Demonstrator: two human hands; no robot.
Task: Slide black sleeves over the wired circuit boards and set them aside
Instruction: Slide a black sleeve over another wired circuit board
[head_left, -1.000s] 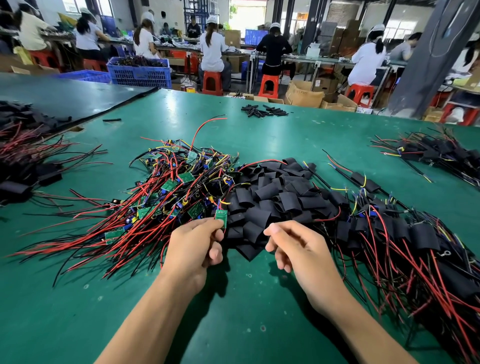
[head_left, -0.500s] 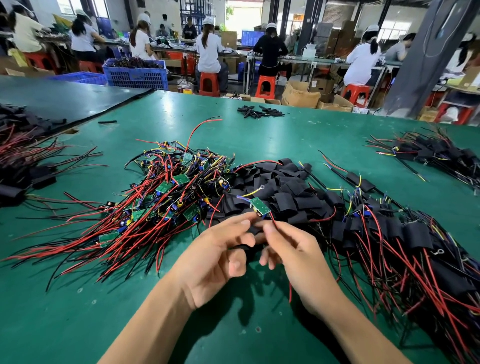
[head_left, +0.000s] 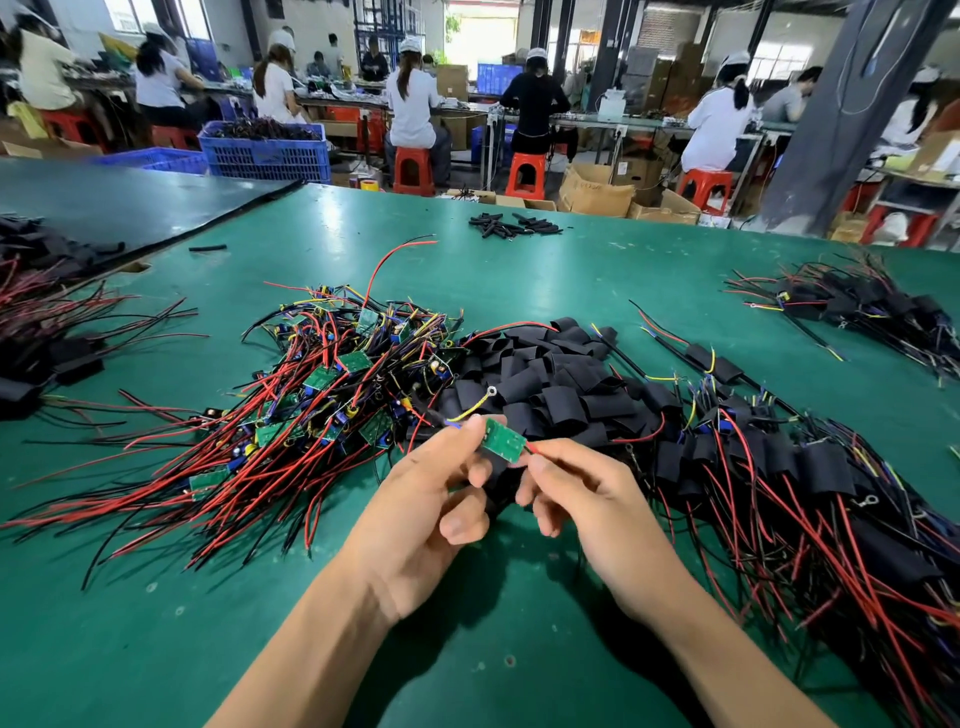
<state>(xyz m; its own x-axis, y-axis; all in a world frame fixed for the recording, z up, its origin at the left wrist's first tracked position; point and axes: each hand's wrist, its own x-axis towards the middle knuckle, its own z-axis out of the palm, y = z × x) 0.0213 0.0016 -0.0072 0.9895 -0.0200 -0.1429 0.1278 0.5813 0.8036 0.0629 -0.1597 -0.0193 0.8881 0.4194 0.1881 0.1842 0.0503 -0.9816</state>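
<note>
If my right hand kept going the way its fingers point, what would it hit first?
Probably the green circuit board held by the left hand; the right hand pinches its red wire.

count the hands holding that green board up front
2. The left hand pinches the green board at its left end, and the right hand pinches it at its right end. No other hand shows near it.

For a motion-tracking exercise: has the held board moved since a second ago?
Yes. The board moved right, from beside the board pile to before the sleeves.
</note>
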